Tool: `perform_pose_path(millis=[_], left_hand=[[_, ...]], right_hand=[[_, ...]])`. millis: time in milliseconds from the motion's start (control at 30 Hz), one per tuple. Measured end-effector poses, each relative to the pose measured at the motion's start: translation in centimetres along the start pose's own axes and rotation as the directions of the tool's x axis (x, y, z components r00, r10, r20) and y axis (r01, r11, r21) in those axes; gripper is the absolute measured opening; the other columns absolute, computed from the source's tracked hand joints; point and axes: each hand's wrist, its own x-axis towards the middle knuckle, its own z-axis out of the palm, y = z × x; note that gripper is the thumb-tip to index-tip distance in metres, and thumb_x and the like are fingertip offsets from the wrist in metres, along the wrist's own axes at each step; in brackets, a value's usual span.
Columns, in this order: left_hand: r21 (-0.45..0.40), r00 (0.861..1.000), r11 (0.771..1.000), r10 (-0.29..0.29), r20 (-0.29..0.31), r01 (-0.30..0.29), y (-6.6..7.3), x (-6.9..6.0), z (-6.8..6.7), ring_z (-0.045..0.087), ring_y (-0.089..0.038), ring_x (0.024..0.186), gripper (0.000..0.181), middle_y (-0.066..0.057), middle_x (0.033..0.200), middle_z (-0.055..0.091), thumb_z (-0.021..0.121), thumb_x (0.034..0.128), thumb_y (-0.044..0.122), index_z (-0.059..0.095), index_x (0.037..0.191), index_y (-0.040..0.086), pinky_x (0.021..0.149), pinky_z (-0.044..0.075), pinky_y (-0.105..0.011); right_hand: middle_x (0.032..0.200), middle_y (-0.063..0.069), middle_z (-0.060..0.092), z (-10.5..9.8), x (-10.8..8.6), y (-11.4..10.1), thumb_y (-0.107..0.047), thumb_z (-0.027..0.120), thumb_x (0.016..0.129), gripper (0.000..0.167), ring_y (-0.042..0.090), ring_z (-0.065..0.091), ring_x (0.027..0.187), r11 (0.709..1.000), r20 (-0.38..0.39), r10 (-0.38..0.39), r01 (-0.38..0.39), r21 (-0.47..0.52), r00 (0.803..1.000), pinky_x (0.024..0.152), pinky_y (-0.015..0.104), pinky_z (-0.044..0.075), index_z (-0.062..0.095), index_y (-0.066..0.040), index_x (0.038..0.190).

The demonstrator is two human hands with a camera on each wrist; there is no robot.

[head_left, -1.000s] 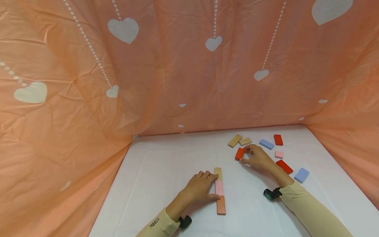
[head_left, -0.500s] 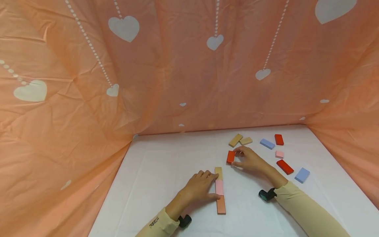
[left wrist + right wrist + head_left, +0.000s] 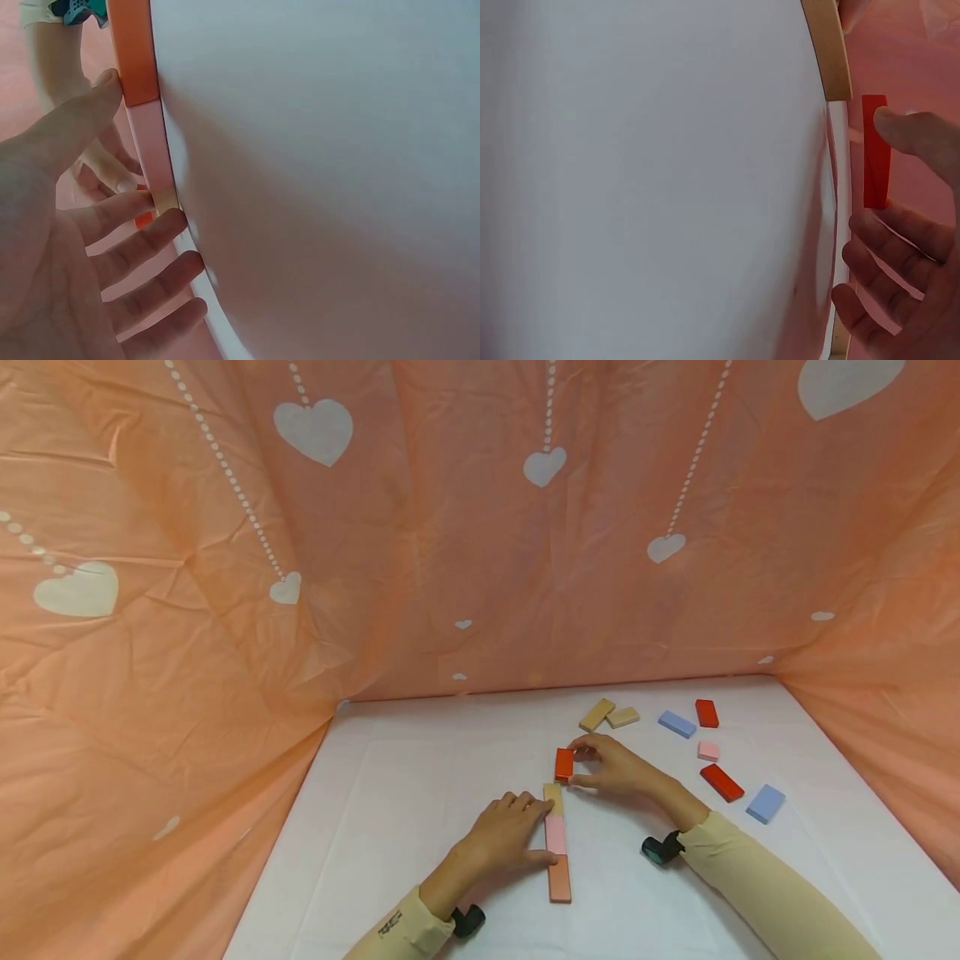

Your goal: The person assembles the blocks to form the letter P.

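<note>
Red block [image 3: 564, 765] just past tan block [image 3: 552, 793]

The right hand [image 3: 618, 768] pinches the red block. The tan block, a pink block [image 3: 555, 835] and an orange block [image 3: 559, 878] form a straight row; the left hand [image 3: 504, 835] touches its left side. Seven other blocks [image 3: 677, 724] lie scattered on the table [image 3: 405, 777], a curtain [image 3: 487, 568] behind.

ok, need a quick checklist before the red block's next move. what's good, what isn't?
1. Right hand grip on red block: ok, held between thumb and fingers.
2. Left hand on row: ok, touching near orange block and tan block.
3. Row closed up: ok, orange, pink and tan end to end, no gap visible.
4. Red block lined up with row: not ok, offset right in head view.
5. Space between red and tan: ok, nothing in between.
6. Red block resting on table: cannot tell.
</note>
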Motion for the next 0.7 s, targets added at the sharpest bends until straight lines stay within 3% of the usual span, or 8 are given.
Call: perform_pose_path(millis=[133,700], left_hand=[[0.012,1.0,1.0,0.006,-0.011,-0.006,0.0,0.0,0.1,0.058,-0.023,0.132,0.083,-0.002,0.146,0.061,0.073,0.0924,0.068,0.055,0.157,0.02,0.11,0.05,-0.041],[0.013,1.0,1.0,-0.003,-0.01,0.003,0.0,0.1,0.0,0.058,-0.024,0.133,0.083,-0.002,0.146,0.061,0.076,0.0908,0.068,0.056,0.156,0.021,0.11,0.05,-0.042]], right_hand=[[0.125,0.016,0.072,0.4,0.6,0.2,-0.023,0.09,0.089,0.053,0.035,0.071,0.116,0.999,0.011,-0.038,0.038,0.004,0.999,0.106,0.058,0.052,0.066,0.004,0.129],[0.118,0.007,0.07,1.1,2.2,0.1,-0.024,0.089,0.089,0.053,0.025,0.064,0.111,0.999,0.069,-0.03,0.032,-0.03,0.997,0.105,0.051,0.052,0.066,0.0,0.131]])
